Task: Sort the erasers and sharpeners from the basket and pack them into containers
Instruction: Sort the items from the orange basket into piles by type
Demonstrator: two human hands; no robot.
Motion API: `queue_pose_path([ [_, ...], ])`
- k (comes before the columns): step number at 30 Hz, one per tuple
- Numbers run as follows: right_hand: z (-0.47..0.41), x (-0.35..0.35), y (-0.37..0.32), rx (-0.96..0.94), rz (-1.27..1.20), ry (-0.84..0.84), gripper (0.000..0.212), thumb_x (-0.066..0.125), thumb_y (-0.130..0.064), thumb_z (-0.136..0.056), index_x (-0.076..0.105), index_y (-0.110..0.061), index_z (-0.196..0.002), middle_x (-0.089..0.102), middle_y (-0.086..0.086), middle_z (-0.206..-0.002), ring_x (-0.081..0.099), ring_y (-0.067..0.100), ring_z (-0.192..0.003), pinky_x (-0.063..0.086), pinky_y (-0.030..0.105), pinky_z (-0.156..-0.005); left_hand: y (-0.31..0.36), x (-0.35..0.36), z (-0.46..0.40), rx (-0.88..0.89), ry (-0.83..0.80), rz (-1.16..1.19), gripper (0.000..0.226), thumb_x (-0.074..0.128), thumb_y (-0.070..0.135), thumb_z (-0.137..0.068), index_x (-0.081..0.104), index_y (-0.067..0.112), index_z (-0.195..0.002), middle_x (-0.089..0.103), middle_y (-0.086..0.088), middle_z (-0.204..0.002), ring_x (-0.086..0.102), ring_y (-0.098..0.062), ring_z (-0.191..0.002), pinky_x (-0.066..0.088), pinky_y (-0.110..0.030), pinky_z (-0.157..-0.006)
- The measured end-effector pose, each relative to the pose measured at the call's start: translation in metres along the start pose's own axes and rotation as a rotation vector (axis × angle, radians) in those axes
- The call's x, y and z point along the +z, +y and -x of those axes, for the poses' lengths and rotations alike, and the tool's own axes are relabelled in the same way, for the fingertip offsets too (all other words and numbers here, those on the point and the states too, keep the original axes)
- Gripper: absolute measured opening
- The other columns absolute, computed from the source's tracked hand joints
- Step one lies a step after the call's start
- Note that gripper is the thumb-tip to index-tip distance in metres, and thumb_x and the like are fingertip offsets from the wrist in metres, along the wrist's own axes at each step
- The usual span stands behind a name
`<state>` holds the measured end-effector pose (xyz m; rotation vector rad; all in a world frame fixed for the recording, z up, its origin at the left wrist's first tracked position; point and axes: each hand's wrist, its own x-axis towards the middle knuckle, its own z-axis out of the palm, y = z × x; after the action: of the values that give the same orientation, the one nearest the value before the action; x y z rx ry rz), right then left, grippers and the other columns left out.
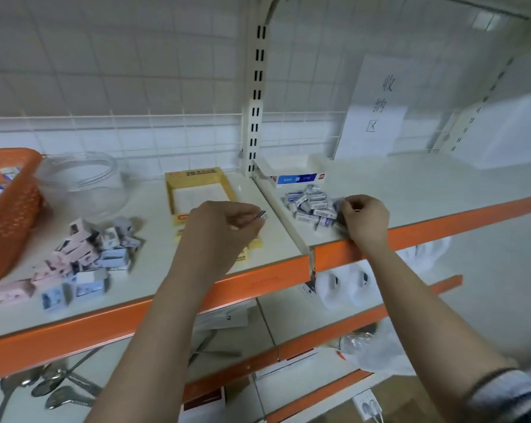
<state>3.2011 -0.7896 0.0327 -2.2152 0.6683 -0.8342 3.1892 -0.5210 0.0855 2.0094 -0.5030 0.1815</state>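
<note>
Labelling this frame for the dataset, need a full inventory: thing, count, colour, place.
orange basket: one, orange, far left of shelf, a few boxed items inside
glass jar: one, clear, right of the basket
sharpener boxes: loose pile, pink and blue, left shelf front
yellow box: one, open, shelf centre
blue and white box: one, open, behind the eraser pile
erasers: pile, white and blue sleeves, right shelf section
paper sign: one, white, on the back grid
spoons: several, metal, lower shelf left
left hand: pinches a small item over the yellow box
right hand: grips items at the pile's edge
</note>
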Motion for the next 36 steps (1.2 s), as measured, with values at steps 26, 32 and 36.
queue_pose_path([
  [26, 0.033, 0.012, 0.032, 0.009, -0.098, 0.337, 0.041, 0.031, -0.019, -0.087, 0.063, 0.0, -0.104, 0.063, 0.013, -0.102, 0.052, 0.026, -0.101, 0.031, 0.021, -0.083, 0.001, 0.126, -0.149, 0.147, -0.42, -0.199, 0.026, 0.072, 0.017, -0.081, 0.069, 0.011, -0.106, 0.068, -0.004, -0.103, 0.061, -0.009, -0.086, 0.046, -0.018, -0.08],
  [32, 0.028, 0.005, 0.023, -0.106, 0.085, 0.234, 0.036, 0.042, -0.024, -0.09, 0.062, -0.007, -0.115, 0.065, 0.011, -0.11, 0.056, 0.031, -0.104, 0.039, 0.035, -0.089, 0.005, 0.091, -0.127, 0.094, -0.301, -0.131, 0.018, 0.059, 0.015, -0.088, 0.071, 0.014, -0.101, 0.069, 0.001, -0.096, 0.06, -0.004, -0.078, 0.044, -0.009, -0.062],
  [36, 0.02, 0.007, -0.004, -0.339, 0.188, -0.099, 0.053, 0.044, -0.048, -0.089, 0.052, -0.02, -0.134, 0.057, 0.002, -0.13, 0.047, 0.022, -0.123, 0.038, 0.037, -0.102, 0.001, 0.059, -0.098, 0.088, -0.258, -0.109, 0.018, 0.057, 0.016, -0.09, 0.07, 0.015, -0.102, 0.065, 0.006, -0.097, 0.058, -0.002, -0.085, 0.039, -0.006, -0.065],
])
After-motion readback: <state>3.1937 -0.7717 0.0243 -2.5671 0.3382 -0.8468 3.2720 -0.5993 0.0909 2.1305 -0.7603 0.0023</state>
